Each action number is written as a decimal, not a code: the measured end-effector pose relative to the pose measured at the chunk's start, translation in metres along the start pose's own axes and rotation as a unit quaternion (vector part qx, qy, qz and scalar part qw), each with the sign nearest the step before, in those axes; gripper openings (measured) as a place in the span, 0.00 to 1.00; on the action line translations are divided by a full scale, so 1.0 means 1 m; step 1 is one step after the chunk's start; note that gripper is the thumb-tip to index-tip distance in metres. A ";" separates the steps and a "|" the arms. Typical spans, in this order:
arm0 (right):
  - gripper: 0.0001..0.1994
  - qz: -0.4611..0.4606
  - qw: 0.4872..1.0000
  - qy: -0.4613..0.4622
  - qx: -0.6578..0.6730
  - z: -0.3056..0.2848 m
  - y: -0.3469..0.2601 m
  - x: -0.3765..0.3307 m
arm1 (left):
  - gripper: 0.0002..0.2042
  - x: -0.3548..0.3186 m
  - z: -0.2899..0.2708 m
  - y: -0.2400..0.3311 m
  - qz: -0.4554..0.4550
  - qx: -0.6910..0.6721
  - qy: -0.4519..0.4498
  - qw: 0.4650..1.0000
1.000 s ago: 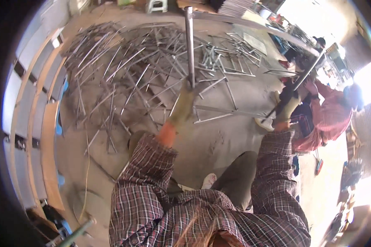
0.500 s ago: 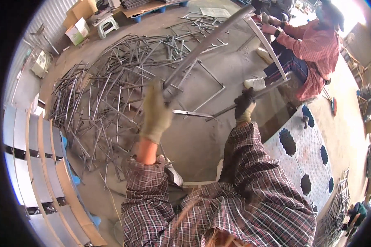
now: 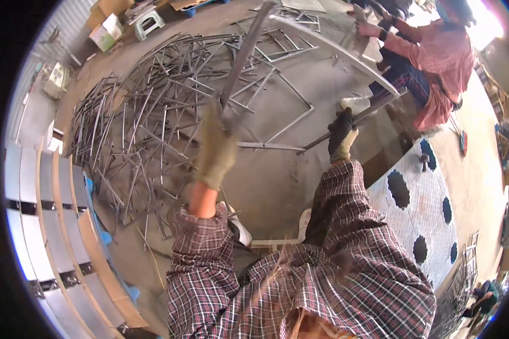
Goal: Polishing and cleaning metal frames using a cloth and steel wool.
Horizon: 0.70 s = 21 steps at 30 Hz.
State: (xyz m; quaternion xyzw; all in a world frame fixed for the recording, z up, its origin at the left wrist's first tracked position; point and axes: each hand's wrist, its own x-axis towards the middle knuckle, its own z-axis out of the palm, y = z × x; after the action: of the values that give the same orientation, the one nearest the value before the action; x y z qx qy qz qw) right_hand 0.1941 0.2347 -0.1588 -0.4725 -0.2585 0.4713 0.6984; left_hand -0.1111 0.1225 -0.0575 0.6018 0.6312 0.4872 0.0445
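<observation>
Head view.
- Changes vs. 0.5 s ago: metal frame [image 3: 339, 52] swung to pic. L; its L bar [image 3: 246, 56] now steeper, crossbar shows longer. L hand [image 3: 215, 150] & R hand [image 3: 342, 135] approx. same spots.
- Frame, location: held up in front of wearer, above floor, btwn both hands & top edge of pic.
- Hard to see: L glove [image 3: 216, 164] motion-blurred, single fingers not distinguishable; R fingertips partly hidden behind R bar [image 3: 379, 105]. Flat bar [image 3: 271, 146] low btwn hands: can't tell if part of frame or on floor. Co-worker [image 3: 435, 62] cut off at top edge, head incl.
- Pose: both arms reach fwd from lower edge, plaid sleeves [image 3: 201, 271]. L forearm near upright in pic., wrist bare btwn cuff & glove; R forearm tilts slightly R.
- Fingers: L curled round lower end of L bar, spacing can't tell; R wrapped round R bar, dark glove [image 3: 340, 125] w/ pale cuff.
- Surroundings: tube pile [image 3: 152, 107] on floor, L & centre; grey panels [image 3: 56, 226] far L; sheet w/ dark round patches [image 3: 421, 217] at R.
</observation>
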 end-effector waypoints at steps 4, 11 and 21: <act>0.16 -0.186 0.970 -0.079 -0.131 0.023 -0.038 -0.009 | 0.28 -0.002 0.026 -0.030 -0.145 -0.188 0.096 0.967; 0.17 -0.359 0.895 -0.183 -0.189 0.091 -0.117 -0.026 | 0.27 -0.007 0.045 -0.059 -0.318 -0.425 0.017 0.847; 0.09 -0.447 0.808 -0.208 -0.323 0.144 -0.169 -0.038 | 0.22 -0.010 0.027 -0.033 -0.306 -0.574 0.041 0.759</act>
State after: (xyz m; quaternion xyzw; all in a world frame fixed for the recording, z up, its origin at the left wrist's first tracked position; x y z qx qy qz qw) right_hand 0.1318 0.2416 0.0581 -0.3937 -0.7176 0.0840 0.5684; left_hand -0.1145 0.1360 -0.0990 0.2183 0.3848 0.7429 0.5024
